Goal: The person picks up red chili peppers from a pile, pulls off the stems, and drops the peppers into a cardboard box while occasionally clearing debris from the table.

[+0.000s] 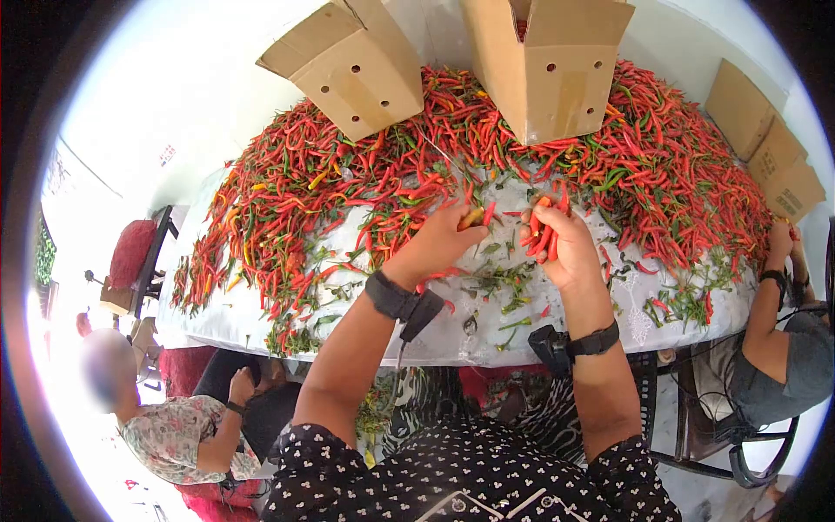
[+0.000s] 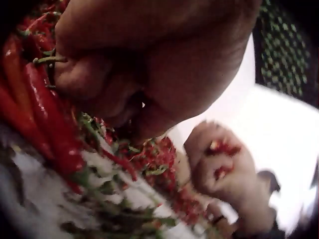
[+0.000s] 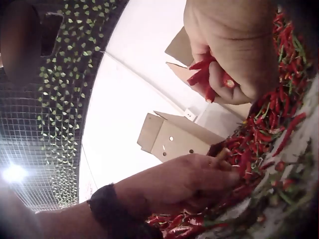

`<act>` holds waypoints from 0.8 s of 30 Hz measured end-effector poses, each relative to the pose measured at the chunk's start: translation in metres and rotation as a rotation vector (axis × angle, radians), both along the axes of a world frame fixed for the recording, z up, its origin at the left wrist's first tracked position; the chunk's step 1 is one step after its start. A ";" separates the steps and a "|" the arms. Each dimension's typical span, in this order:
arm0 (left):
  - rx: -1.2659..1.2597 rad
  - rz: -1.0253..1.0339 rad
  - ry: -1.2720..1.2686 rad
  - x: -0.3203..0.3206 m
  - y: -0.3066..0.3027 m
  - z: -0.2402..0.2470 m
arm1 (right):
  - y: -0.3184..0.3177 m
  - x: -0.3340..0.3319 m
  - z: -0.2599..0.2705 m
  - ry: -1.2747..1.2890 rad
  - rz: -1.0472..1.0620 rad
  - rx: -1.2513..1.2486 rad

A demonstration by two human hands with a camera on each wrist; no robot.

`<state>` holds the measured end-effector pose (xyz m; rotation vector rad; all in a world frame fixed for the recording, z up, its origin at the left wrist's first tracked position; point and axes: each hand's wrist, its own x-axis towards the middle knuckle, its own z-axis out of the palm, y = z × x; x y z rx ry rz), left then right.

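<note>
White cloth covered the tabletop [image 1: 439, 344], and we saw its front edge run just past the wearer's black patterned shirt [image 1: 470, 470]. Green stems and leafy scraps [image 1: 513, 283] lay strewn behind that edge, toward the middle. Above them were two bare hands, a little apart. The right hand [image 1: 571, 252] gripped a small bunch of red chillies [image 1: 541, 239], fingers curled round them, ends poking out. The left hand [image 1: 439, 248] had its fingers curled too, with a yellowish piece [image 1: 472, 217] seemingly pinched at the tips; we could not tell for certain whether it was a chilli.

We judged the chillies light, smooth and a bit slippery, firm enough to keep their shape but easily bruised by a hard squeeze; the stem end looked the best place to pinch. Patches of cloth between the hands and the front edge gave some room for moving, though the scraps broke it up. Beyond, a thick heap of chillies [image 1: 670, 165] spread along the far side toward both side edges. Farthest off, two tall cardboard boxes [image 1: 570, 87] stood amid the heap by the far edge.
</note>
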<state>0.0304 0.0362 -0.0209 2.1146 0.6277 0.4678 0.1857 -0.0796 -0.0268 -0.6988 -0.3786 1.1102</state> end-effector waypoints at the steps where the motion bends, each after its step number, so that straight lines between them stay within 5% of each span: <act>1: 0.001 -0.001 -0.004 -0.001 -0.004 0.002 | 0.000 -0.001 0.000 -0.053 0.000 -0.035; 3: -0.307 0.056 -0.102 -0.004 -0.013 0.003 | 0.003 -0.003 -0.004 -0.107 0.029 -0.054; 15: -0.353 0.000 -0.290 -0.007 -0.028 0.006 | 0.002 -0.019 0.005 -0.308 0.017 -0.155; 24: -0.483 0.044 -0.241 -0.010 -0.022 0.004 | 0.007 -0.021 0.002 -0.187 -0.072 -0.150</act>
